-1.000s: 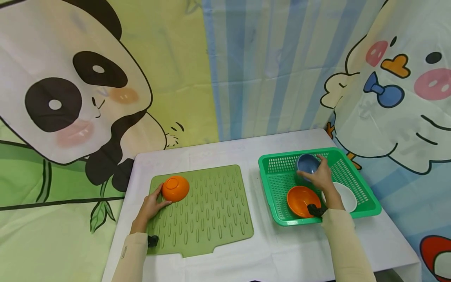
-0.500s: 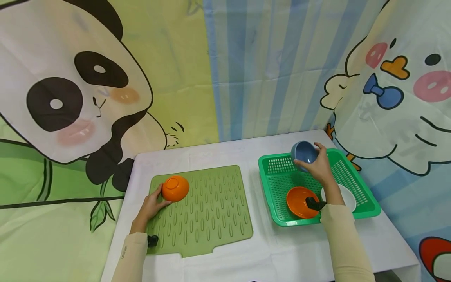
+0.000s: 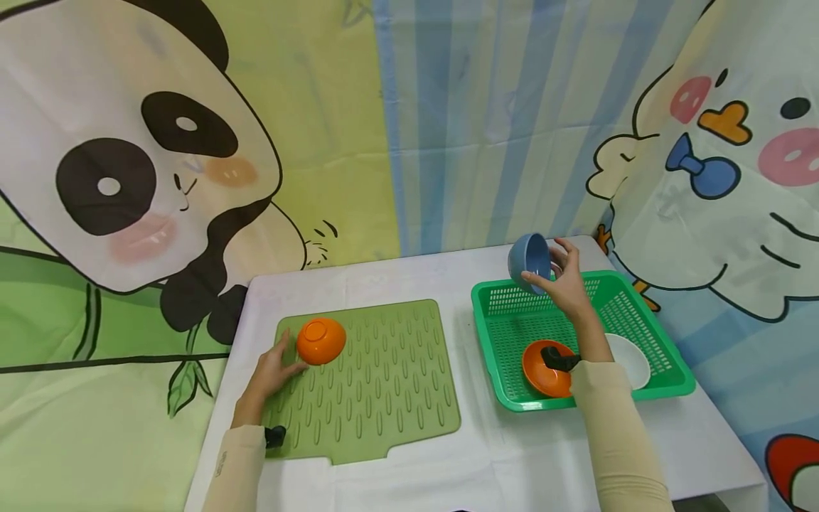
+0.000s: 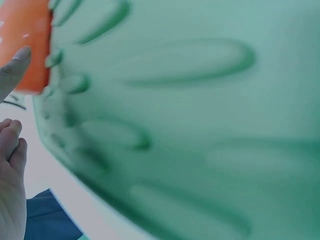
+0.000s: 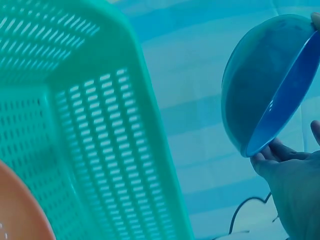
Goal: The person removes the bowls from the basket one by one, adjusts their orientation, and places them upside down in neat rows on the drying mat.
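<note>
An orange bowl [image 3: 322, 341] lies upside down near the left edge of a green ridged mat [image 3: 390, 398]. My left hand [image 3: 271, 373] is just left of that bowl, fingers loosely spread and not gripping it. In the left wrist view the thumb overlaps the orange bowl [image 4: 35, 30]; contact is unclear. My right hand [image 3: 566, 284] pinches the rim of a blue bowl [image 3: 526, 259], tilted with its opening to the right, above the back edge of a green basket [image 3: 505, 405]. The right wrist view shows the blue bowl [image 5: 265, 75] raised beside the basket wall.
Inside the basket sit another orange bowl [image 3: 537, 370], partly hidden by the black wrist camera, and a white dish [image 3: 630, 359]. A white cloth covers the table [image 3: 473, 455]. Patterned curtains [image 3: 448, 142] stand behind it.
My right hand has lifted the blue bowl out of the basket, up and to the left, tipping it. My left hand has eased slightly away from the orange bowl, which stays put.
</note>
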Available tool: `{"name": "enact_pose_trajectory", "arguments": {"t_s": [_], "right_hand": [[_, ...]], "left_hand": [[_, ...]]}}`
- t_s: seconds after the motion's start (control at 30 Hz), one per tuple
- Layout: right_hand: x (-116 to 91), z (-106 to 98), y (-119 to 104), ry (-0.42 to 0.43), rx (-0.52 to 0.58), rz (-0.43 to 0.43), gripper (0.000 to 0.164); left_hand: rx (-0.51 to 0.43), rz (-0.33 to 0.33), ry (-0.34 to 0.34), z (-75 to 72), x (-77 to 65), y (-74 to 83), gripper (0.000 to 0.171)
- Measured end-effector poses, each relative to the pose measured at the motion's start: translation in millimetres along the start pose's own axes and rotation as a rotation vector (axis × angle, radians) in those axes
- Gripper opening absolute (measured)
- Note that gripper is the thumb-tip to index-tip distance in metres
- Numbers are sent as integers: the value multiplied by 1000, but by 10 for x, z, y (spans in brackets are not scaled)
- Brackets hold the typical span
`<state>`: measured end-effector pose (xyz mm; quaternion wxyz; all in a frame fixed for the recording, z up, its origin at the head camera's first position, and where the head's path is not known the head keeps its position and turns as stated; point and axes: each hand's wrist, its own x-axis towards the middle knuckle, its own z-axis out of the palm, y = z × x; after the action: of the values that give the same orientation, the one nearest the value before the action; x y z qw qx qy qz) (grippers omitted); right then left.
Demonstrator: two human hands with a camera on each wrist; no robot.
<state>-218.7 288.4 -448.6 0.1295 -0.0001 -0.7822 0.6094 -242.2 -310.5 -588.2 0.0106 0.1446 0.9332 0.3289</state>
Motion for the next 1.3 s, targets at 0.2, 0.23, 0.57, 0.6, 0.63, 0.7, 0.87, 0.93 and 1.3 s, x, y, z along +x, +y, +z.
{"name": "enact_pose_trajectory", "arguments": {"t_s": [0.2,0.23,0.57,0.6,0.63,0.7,0.87,0.93,1.3], "right_hand": [[14,145,-95,-44,149,-49,89],[14,170,-107,-54,172,-56,88],[29,412,-200,-123,372,-118,83],[24,431,-211,-127,381,-119,82],[17,446,-217,-133,389,-120,81],[2,477,-223,-149,403,-118,81],[-44,550,-228,-186,428,-122,80],[-54,591,-234,-206,447,-134,80],[-109,825,-319,-303,529,-171,83]], "left_hand": [[6,46,89,-184,-42,135,95],[12,55,106,-205,-46,154,95],[-24,115,273,-195,-15,442,69],[-40,123,290,-168,-15,487,64],[-64,134,305,-134,-16,533,59],[-107,165,343,-44,-14,607,48],[-294,243,401,265,34,686,22],[-368,244,406,326,51,798,18],[-752,84,208,346,75,1796,21]]}}
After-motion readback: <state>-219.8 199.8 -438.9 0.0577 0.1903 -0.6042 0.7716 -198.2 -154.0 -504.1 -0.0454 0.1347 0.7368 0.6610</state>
